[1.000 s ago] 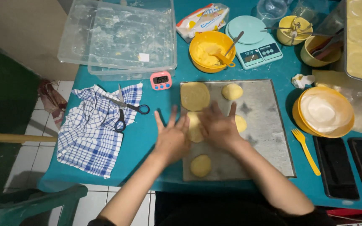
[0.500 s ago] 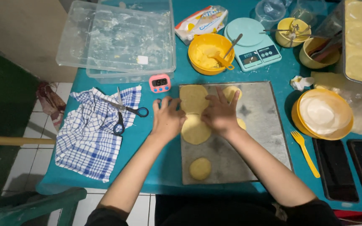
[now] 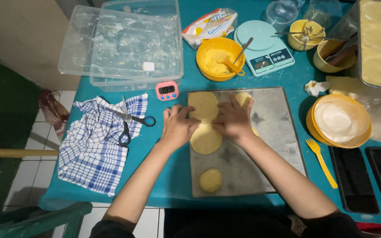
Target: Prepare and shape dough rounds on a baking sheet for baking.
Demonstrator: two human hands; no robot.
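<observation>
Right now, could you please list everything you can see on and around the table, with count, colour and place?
flat grey metal tray: one, table centre.
pale yellow dough discs: four or five on the tray, one partly hidden.
clear plastic boxes: two, top left.
blue checked cloth: one, left.
black-handled scissors: one pair, on the cloth.
small pink timer: one, above the tray.
yellow bowl of batter: one, top centre.
light green kitchen scale: one, top.
yellow plastic fork: one, right.
yellow bowl holding a white lid: one, right.
left hand: on the tray's left edge, beside the dough.
right hand: flat on the dough.
</observation>
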